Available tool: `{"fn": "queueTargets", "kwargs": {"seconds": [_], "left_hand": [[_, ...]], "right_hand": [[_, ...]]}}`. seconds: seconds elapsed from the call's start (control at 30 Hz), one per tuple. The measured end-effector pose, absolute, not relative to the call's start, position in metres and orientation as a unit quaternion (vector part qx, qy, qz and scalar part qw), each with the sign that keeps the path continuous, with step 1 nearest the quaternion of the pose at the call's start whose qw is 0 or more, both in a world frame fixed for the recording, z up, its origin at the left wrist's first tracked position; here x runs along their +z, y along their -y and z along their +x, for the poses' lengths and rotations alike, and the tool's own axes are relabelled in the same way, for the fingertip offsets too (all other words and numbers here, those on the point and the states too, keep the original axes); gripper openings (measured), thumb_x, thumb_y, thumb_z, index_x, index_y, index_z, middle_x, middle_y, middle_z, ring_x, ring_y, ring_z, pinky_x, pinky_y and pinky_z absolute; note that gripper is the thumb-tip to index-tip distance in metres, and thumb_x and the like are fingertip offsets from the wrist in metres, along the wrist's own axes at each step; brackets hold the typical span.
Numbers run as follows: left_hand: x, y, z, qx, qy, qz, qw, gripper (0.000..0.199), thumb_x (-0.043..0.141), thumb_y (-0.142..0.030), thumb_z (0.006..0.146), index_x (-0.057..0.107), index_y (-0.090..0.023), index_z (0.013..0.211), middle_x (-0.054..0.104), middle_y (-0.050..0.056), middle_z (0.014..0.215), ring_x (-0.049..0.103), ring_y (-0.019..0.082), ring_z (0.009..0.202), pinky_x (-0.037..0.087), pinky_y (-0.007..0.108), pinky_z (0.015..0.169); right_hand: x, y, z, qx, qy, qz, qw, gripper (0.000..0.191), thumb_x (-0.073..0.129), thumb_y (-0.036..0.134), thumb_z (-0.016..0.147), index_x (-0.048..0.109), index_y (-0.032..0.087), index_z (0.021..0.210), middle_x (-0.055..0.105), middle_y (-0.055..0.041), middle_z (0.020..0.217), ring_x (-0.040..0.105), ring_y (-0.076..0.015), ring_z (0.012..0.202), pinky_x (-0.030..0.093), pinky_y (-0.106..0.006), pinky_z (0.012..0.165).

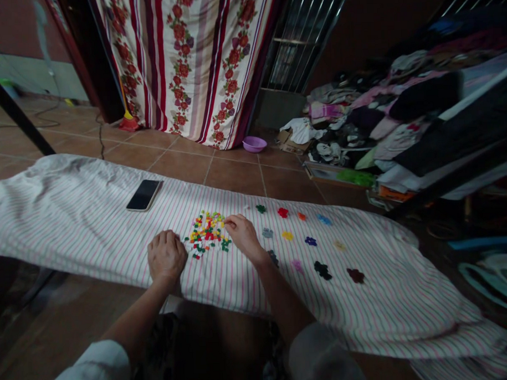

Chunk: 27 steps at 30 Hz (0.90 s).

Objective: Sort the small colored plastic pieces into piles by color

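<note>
My right hand (240,232) reaches to the right side of a loose pile of small coloured pieces (207,230). Its thumb and forefinger are pinched together at the pile's edge; whatever is between the tips is too small to name. Left of the pile, my left hand (167,254) rests on the striped cloth with its fingers curled in and nothing showing in it. The pile mixes red, yellow, green, orange and white. To the right lie small single-colour heaps, among them red (283,213), yellow (287,236), dark blue (311,241), black (322,270) and brown (356,275).
A phone (144,195) lies at the left on the striped cloth (92,218). Beyond are a floral curtain (199,64), a purple basin (254,144) and a red broom (128,122) on the tiled floor. Heaped clothes (383,108) fill the right background.
</note>
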<state>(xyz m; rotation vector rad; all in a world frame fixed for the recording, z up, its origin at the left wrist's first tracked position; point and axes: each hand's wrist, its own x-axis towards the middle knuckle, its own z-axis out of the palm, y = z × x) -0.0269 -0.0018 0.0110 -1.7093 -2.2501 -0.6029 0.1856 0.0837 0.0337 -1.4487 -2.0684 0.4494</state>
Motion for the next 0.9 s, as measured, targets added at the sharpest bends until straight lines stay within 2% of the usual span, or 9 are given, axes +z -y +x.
{"fn": "queueTargets", "kwargs": {"seconds": [0.13,0.3,0.43,0.9], "left_hand": [[0.011,0.002,-0.027,-0.216,0.769,-0.590,0.122,0.018,0.040,-0.025,0.088,0.056,-0.019,0.085,0.064,0.009,0.090,0.054,0.026,0.091,0.034,0.038,0.078],[0.013,0.002,-0.027,-0.219,0.770,-0.589,0.114,0.020,0.039,-0.025,0.089,0.058,-0.018,0.086,0.064,0.010,0.090,0.053,0.026,0.090,0.033,0.038,0.077],[0.013,0.002,-0.026,-0.221,0.770,-0.588,0.109,0.019,0.040,-0.025,0.088,0.058,-0.018,0.086,0.063,0.011,0.090,0.053,0.026,0.090,0.033,0.038,0.076],[0.016,0.003,-0.025,-0.217,0.769,-0.590,0.114,0.021,0.040,-0.025,0.088,0.059,-0.016,0.090,0.064,0.012,0.092,0.054,0.026,0.089,0.034,0.038,0.074]], "right_hand": [[0.034,-0.056,0.167,0.187,0.820,-0.490,0.229,0.017,0.056,0.018,0.088,0.072,0.022,0.092,0.063,-0.0031,0.094,0.058,-0.0139,0.090,0.044,-0.025,0.083],[0.040,-0.046,0.155,0.139,0.853,-0.482,0.144,0.021,0.053,0.018,0.090,0.071,0.023,0.099,0.062,-0.0049,0.102,0.055,-0.0171,0.102,0.043,-0.027,0.090],[0.043,-0.047,0.151,0.118,0.866,-0.475,0.104,0.021,0.051,0.017,0.091,0.070,0.021,0.100,0.062,-0.0063,0.104,0.055,-0.0182,0.103,0.042,-0.029,0.093],[0.042,-0.047,0.150,0.097,0.869,-0.475,0.101,0.019,0.049,0.018,0.092,0.067,0.019,0.096,0.063,-0.0070,0.102,0.057,-0.0179,0.099,0.043,-0.028,0.088]]}}
